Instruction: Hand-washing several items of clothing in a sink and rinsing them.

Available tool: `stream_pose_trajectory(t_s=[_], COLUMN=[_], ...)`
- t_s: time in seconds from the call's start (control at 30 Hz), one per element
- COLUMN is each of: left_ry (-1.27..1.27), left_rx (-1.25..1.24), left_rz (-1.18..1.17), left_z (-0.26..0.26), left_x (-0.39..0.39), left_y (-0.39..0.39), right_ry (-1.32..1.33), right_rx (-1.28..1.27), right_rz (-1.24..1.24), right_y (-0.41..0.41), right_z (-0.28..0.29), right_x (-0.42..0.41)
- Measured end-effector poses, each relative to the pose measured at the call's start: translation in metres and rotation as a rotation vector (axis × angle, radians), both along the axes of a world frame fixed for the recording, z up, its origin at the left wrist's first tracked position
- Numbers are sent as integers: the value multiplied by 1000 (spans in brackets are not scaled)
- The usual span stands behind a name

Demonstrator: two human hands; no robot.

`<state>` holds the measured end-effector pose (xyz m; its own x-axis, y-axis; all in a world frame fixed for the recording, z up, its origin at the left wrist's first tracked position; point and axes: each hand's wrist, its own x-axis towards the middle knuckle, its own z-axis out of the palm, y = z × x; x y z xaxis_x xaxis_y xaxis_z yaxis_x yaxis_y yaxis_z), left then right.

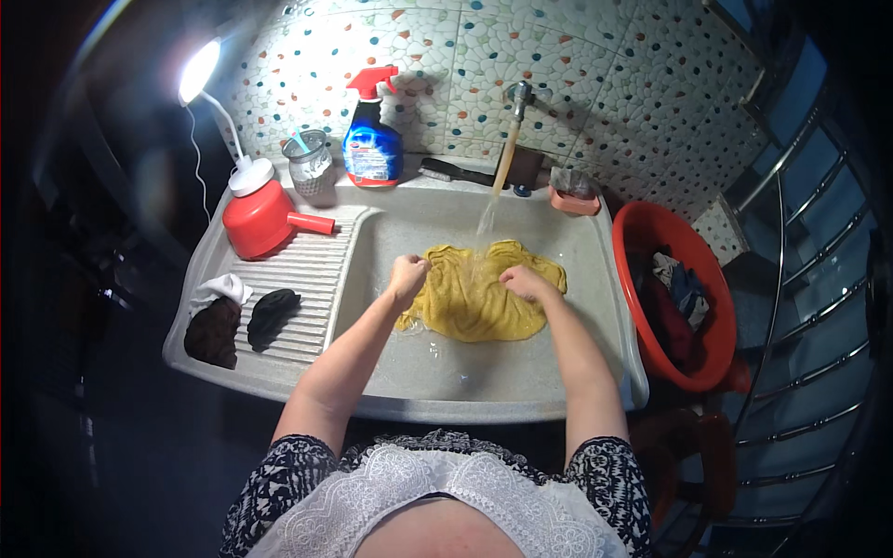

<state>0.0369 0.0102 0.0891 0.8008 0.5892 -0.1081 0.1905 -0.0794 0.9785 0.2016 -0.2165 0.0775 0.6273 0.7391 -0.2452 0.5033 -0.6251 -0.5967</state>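
A wet yellow cloth [481, 307] lies spread and wrinkled in the basin of the laundry sink [446, 380]. My left hand [409, 277] is curled at the cloth's left upper edge and grips it. On the right part of the cloth, my right hand [528, 284] has its fingers bent into the fabric. Water [486, 220] runs from the wall tap [520, 97] onto the cloth between my two hands.
Left, the ribbed board [307, 300] carries a red dipper [257, 220], a white cloth [222, 288] and dark cloths [273, 317]. A spray bottle [373, 146], glass jar [309, 167], brush [453, 171] and pink soap dish [574, 201] line the back ledge. Right stands a red tub [718, 335] of clothes.
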Motion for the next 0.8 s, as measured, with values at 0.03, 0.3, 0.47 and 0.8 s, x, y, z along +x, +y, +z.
stream_pose_trajectory(t_s=[0.03,0.3,0.47,0.8], left_ry=[161,161,201,144], left_rx=[-133,-370,-349,-354], left_rz=[-96,35,-103,6], left_z=[17,7,19,19], left_x=[-1,-32,-16,-25], left_y=[-12,-10,-6,15], right_ry=[53,-182,-146,-102], right_rx=[-34,-294,437,1011], right_rz=[-103,-424,-553,-350], right_y=[-6,46,42,69], right_z=[-18,-63,-2,110], right_x=[6,-46,36,-5])
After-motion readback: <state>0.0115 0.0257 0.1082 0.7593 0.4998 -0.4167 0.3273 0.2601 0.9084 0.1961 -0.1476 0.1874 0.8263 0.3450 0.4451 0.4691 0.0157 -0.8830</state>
